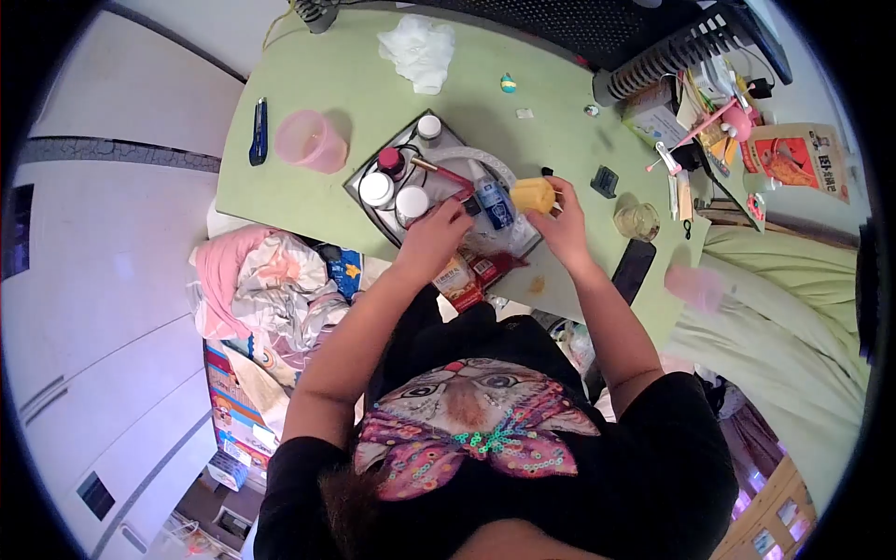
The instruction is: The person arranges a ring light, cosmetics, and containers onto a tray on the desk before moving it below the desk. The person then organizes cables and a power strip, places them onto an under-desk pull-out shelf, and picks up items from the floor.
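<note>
My right hand (562, 224) is closed round a yellow object (533, 196) at the right edge of a tray (371, 220). Over the front of this tray is my left hand (439, 233), its fingers together on a small dark item (471, 206). Between both hands a blue bottle (494, 200) with a clear cap leans in the tray. White-lidded jars (377, 189), a dark red-capped bottle (391, 163) and a slim red tube (442, 174) lie to the left in it. Red packets (484, 268) are just below, at the table edge.
On the green table (359, 70) are a pink cup (312, 142), a blue cutter (259, 132), crumpled white tissue (418, 53), a glass jar (637, 221) and a black phone (634, 271). A pen holder and boxes (656, 114) stand at the right.
</note>
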Available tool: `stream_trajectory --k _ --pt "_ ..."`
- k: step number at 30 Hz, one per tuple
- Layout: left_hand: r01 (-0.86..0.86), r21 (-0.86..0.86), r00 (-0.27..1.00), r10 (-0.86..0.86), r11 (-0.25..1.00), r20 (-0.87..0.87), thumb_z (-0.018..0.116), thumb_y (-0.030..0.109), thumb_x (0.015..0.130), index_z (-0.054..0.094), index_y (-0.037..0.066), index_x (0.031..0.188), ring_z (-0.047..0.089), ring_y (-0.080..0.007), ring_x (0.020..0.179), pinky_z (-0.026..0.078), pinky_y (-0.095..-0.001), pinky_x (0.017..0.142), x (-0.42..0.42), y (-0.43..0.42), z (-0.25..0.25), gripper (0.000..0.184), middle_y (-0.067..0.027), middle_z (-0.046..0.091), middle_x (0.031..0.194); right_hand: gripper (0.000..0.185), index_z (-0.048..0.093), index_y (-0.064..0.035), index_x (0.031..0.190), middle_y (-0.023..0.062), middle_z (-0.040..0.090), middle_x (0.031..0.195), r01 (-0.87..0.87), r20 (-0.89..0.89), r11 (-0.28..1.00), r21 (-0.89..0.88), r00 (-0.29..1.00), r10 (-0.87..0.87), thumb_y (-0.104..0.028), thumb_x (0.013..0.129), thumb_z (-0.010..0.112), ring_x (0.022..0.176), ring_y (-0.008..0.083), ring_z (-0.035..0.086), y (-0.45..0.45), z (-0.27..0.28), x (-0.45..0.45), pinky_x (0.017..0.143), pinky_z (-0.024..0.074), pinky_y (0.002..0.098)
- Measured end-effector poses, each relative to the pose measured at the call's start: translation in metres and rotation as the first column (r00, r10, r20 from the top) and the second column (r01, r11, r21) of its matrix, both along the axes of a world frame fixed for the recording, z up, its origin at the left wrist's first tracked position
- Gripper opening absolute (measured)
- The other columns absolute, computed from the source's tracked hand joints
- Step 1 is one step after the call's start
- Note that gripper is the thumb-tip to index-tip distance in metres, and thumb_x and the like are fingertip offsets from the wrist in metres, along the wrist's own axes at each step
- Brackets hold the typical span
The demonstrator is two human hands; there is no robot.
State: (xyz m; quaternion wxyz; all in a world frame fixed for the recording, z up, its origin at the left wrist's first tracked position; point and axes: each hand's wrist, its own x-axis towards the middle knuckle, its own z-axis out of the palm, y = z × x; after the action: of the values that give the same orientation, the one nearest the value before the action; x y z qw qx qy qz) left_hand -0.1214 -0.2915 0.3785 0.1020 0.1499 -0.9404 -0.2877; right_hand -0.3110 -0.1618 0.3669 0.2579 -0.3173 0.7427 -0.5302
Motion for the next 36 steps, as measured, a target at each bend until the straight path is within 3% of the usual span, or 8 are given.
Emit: stream_trajectory --k 5,8,17,24,30,32,34,36 --pt "-0.111 0.142 0.993 0.117 0.984 -0.035 0.054 0.006 0.068 0.051 0.008 0.087 0.053 -0.0256 0.088 0.047 -0.0341 0.067 0.033 0.018 0.004 0.019 -0.0073 0.049 0.095 0.051 0.049 -0.0018 0.103 0.011 0.055 0.097 -0.244 -0.23 0.95 0.194 0.93 0.286 -0.017 0.061 0.072 0.091 0.0209 0.055 -0.042 0.001 0.025 0.08 0.0443 0.0312" --pt "-0.129 0.124 0.988 0.138 0.984 -0.069 0.055 0.006 0.068 0.05 0.008 0.086 0.054 -0.025 0.086 0.047 -0.0333 0.067 0.037 0.018 0.001 0.019 -0.0062 0.049 0.094 0.05 0.048 -0.0037 0.101 0.0138 0.052 0.099 -0.272 -0.354 0.936 0.223 0.872 0.337 -0.021 0.06 0.07 0.095 0.0306 0.049 -0.065 0.006 0.038 0.083 0.0392 0.037" --pt "-0.144 0.096 0.979 0.155 0.985 -0.128 0.057 0.006 0.067 0.051 0.009 0.085 0.055 -0.0235 0.083 0.048 -0.0321 0.065 0.04 0.017 -0.003 0.019 -0.0044 0.049 0.093 0.045 0.047 -0.0037 0.101 0.0134 0.052 0.097 -0.288 -0.496 0.846 0.449 0.707 0.503 -0.019 0.064 0.067 0.094 0.031 0.05 -0.115 -0.024 0.056 0.079 0.0429 0.0383" --pt "-0.127 0.098 0.983 0.138 0.987 -0.123 0.057 0.006 0.069 0.051 0.009 0.093 0.054 -0.0249 0.086 0.048 -0.0335 0.067 0.039 0.018 0.001 0.025 -0.0053 0.049 0.097 0.041 0.048 -0.0059 0.106 0.0119 0.05 0.098 -0.242 -0.63 0.901 0.359 0.649 0.426 -0.009 0.067 0.059 0.094 0.0303 0.05 -0.116 -0.028 0.068 0.077 0.0439 0.0386" --pt "-0.155 0.04 0.978 0.159 0.987 -0.136 0.057 0.007 0.072 0.048 0.011 0.109 0.054 -0.0277 0.089 0.048 -0.0353 0.068 0.029 0.021 0.006 0.037 -0.0093 0.045 0.108 0.038 0.054 -0.0063 0.103 0.0145 0.049 0.105 -0.487 -0.482 0.815 0.314 0.658 0.579 -0.009 0.066 0.062 0.098 0.0295 0.049 -0.098 -0.01 0.05 0.081 0.0423 0.0366" --pt "-0.136 0.041 0.983 0.14 0.99 -0.12 0.057 0.006 0.072 0.047 0.01 0.11 0.054 -0.0271 0.089 0.049 -0.0351 0.067 0.022 0.02 0.009 0.04 -0.0098 0.044 0.11 0.038 0.054 -0.0045 0.103 0.0143 0.049 0.107 -0.402 -0.488 0.896 0.192 0.752 0.442 -0.011 0.066 0.062 0.098 0.0299 0.049 -0.092 -0.001 0.03 0.083 0.0412 0.0365" --pt "-0.135 0.039 0.986 0.138 0.99 -0.098 0.058 0.006 0.071 0.045 0.01 0.111 0.054 -0.0266 0.088 0.049 -0.0349 0.065 0.017 0.019 0.013 0.042 -0.0102 0.043 0.112 0.039 0.055 -0.0079 0.103 0.0147 0.049 0.107 -0.05 -0.597 0.984 0.168 0.789 0.142 -0.016 0.066 0.063 0.098 0.0324 0.048 -0.072 -0.004 -0.012 0.084 0.0407 0.0378" --pt "-0.109 0.027 0.989 0.111 0.994 -0.098 0.059 0.007 0.07 0.044 0.008 0.112 0.055 -0.0246 0.085 0.05 -0.0344 0.063 0.014 0.018 0.017 0.044 -0.0099 0.041 0.114 0.041 0.054 -0.0086 0.104 0.0164 0.047 0.111 0.232 -0.752 0.933 0.276 0.657 0.059 -0.018 0.066 0.064 0.102 0.0338 0.046 -0.043 -0.01 -0.053 0.088 0.038 0.0384"
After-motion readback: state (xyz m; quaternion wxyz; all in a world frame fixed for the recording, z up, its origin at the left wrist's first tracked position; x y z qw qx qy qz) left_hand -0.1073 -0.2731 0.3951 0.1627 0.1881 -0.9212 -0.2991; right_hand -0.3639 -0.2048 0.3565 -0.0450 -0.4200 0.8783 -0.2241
